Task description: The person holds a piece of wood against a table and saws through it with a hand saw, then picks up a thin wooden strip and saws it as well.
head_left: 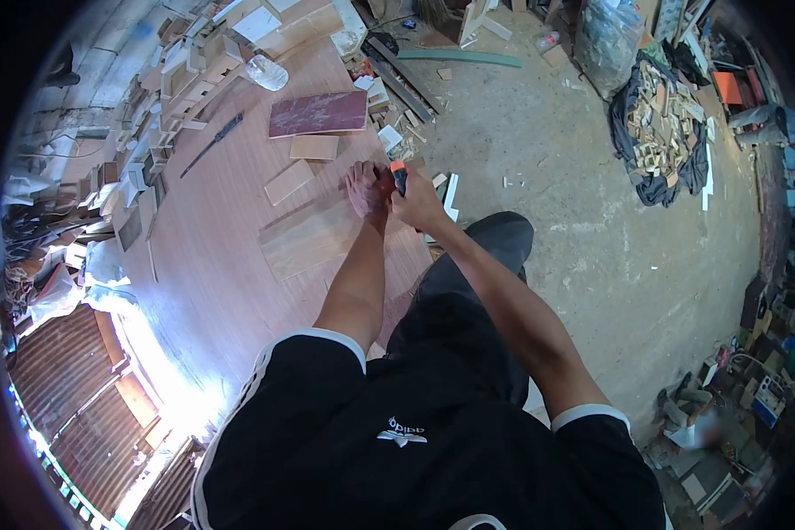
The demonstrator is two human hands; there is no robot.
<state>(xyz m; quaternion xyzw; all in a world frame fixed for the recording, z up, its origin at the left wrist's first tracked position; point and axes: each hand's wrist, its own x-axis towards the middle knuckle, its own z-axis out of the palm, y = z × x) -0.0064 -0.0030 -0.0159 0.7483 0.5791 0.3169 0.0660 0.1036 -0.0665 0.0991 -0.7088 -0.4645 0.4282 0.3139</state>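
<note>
My left hand [367, 188] presses down near the right end of a pale wooden board [305, 237], its fingers spread. Close beside it, my right hand [418, 205] is closed around an orange-and-black handled tool [399, 176]. The tool's working end is hidden by my hands, so its kind does not show. The board lies at a slant on the wood-topped table. Just beyond my left hand are two small wood blocks, one upper block [314, 147] and one lower block [289, 182]. A dark red board [318, 115] lies behind them.
On the table [212, 212] lie a long dark metal tool [212, 144] and a clear plastic bottle [267, 73]. Stacked wooden pieces [185, 79] line its far left edge. Wood scraps [667, 124] fill a dark sack on the concrete floor [583, 265], beside a plastic bag [611, 40].
</note>
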